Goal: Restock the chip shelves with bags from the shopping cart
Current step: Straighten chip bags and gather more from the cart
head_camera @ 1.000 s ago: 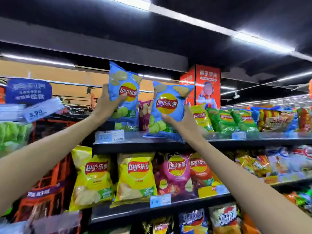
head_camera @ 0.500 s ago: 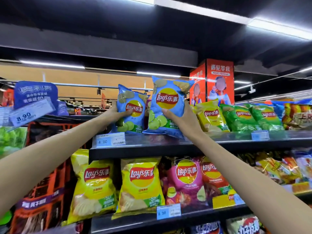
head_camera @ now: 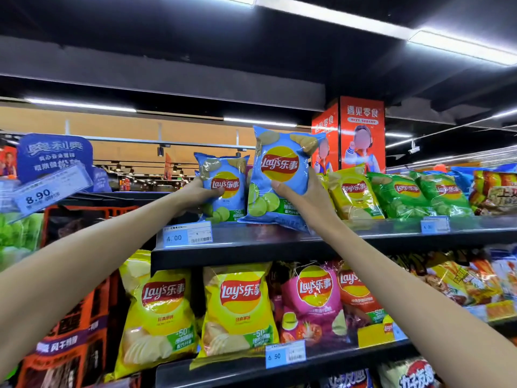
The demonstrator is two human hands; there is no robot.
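Two blue Lay's chip bags with lime pictures stand at the left end of the top shelf [head_camera: 279,242]. My left hand [head_camera: 195,196] grips the left blue bag [head_camera: 226,189], which stands upright and further back. My right hand [head_camera: 300,196] grips the right blue bag [head_camera: 279,175] by its side, thumb across the front; its bottom edge touches the shelf's front. The shopping cart is out of view.
Yellow [head_camera: 355,191] and green [head_camera: 400,194] Lay's bags fill the top shelf to the right. The shelf below holds yellow [head_camera: 159,312], pink [head_camera: 310,303] and other bags. Price tags [head_camera: 187,236] line the shelf edges. A blue sign [head_camera: 53,155] hangs left.
Both bags came down onto the top shelf. The left bag dropped from high up and moved in beside the right bag, which settled lower at the shelf front.
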